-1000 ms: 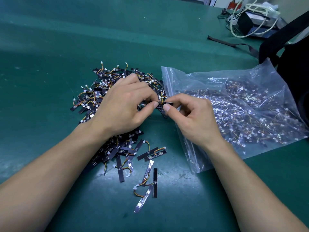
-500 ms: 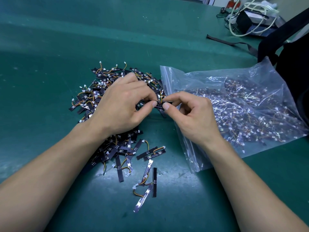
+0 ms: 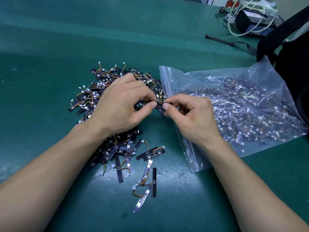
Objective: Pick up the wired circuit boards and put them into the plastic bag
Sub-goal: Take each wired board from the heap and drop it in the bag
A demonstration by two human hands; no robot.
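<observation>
A heap of small black wired circuit boards [image 3: 93, 97] with orange and yellow wires and white plugs lies on the green mat. My left hand [image 3: 122, 106] hovers over the heap and pinches one end of a black wired circuit board [image 3: 159, 104]. My right hand [image 3: 192, 114] pinches the other end between thumb and forefinger, just at the mouth of the clear plastic bag [image 3: 242, 104]. The bag lies flat to the right and holds several boards. More loose boards [image 3: 147, 178] lie near me.
The green mat [image 3: 50, 56] stretches far to the left and back. A black bag [image 3: 294, 67] with a strap sits at the right edge behind the plastic bag. A box with white cables [image 3: 250, 17] stands at the back right.
Both hands keep pinching the same board at the bag's mouth; they have barely shifted. The view has drifted slightly.
</observation>
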